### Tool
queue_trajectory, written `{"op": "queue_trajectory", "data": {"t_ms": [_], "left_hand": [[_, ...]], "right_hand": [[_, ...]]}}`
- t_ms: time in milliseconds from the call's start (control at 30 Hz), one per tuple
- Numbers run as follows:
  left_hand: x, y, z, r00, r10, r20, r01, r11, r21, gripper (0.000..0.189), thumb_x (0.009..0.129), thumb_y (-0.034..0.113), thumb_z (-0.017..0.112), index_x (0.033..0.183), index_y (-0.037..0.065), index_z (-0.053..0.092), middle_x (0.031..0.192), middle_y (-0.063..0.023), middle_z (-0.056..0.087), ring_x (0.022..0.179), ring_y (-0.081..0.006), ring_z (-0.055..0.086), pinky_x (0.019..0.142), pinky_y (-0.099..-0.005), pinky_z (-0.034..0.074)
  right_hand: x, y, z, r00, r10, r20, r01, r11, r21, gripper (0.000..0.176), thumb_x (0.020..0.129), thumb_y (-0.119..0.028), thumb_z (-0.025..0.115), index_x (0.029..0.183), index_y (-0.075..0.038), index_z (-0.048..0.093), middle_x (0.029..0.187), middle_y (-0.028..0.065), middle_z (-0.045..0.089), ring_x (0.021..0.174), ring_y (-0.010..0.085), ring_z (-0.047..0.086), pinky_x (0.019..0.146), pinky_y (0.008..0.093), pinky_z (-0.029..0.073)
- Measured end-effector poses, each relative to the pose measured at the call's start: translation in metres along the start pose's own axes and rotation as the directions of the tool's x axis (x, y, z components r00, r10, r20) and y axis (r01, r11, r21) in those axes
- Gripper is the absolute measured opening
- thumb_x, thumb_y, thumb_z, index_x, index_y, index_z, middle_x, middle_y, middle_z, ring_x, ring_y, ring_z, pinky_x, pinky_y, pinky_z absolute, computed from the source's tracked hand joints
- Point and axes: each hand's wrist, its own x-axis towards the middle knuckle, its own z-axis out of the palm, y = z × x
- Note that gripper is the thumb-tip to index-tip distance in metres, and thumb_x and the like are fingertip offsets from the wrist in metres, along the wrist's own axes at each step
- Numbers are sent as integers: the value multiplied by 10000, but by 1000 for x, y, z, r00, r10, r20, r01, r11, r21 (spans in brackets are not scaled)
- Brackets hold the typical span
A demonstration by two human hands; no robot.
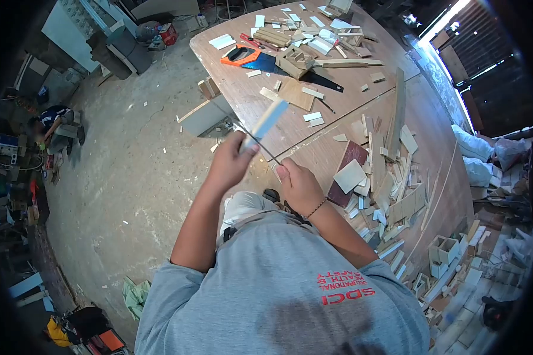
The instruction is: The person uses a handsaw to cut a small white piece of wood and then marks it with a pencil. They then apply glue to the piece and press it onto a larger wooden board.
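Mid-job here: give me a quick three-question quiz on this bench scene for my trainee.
1. True or false: the left hand has its grip closed on a pale strip.
2. Which hand wears the bracelet? A) left B) right C) neither
3. Fill in: the hand saw lying on the table has an ______ handle.

Key: 1 true. 2 B, the right hand. 3 orange.
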Motion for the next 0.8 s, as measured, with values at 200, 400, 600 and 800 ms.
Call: {"op": "queue_trajectory", "data": {"t_ms": [200, 400, 600, 800], "left_hand": [[17, -16, -37, 963, -270, -13, 249, 906, -341, 194, 893, 227, 607, 899, 44, 543, 664, 24, 495, 559, -60, 435, 505, -224, 352], [32, -64, -54, 911, -359, -202, 286, 903, -320, 240, 871, 236, 629, 905, 4, 582, 646, 1, 523, 530, -83, 467, 482, -253, 384], [21, -34, -49, 965, -255, 59, 261, 924, -278, 227, 857, 216, 630, 905, -6, 618, 642, -3, 532, 548, -85, 485, 488, -253, 396], [10, -2, -19, 892, -241, 383, 289, 955, -73, 241, 867, 261, 600, 876, 22, 630, 687, -6, 577, 590, -86, 519, 530, -244, 416]], "right_hand": [[-20, 18, -7, 997, 23, 68, -14, 993, -121, 225, 936, -248, 460, 877, -34, 490, 674, 237, 575, 667, 444, 570, 577, 517, 424], [-44, 98, -24, 994, -22, 110, 29, 997, -66, 284, 937, -258, 451, 767, -36, 503, 616, 176, 569, 572, 343, 578, 516, 411, 420], [-53, 121, -4, 954, 300, -29, -194, 684, 703, 306, 954, -281, 465, 743, -66, 513, 616, -29, 420, 487, 20, 355, 428, 179, 253], [-8, 62, -1, 889, 441, -119, -117, 472, 874, 277, 895, -306, 614, 922, -35, 559, 642, -24, 500, 435, 17, 370, 377, 187, 286]]}}
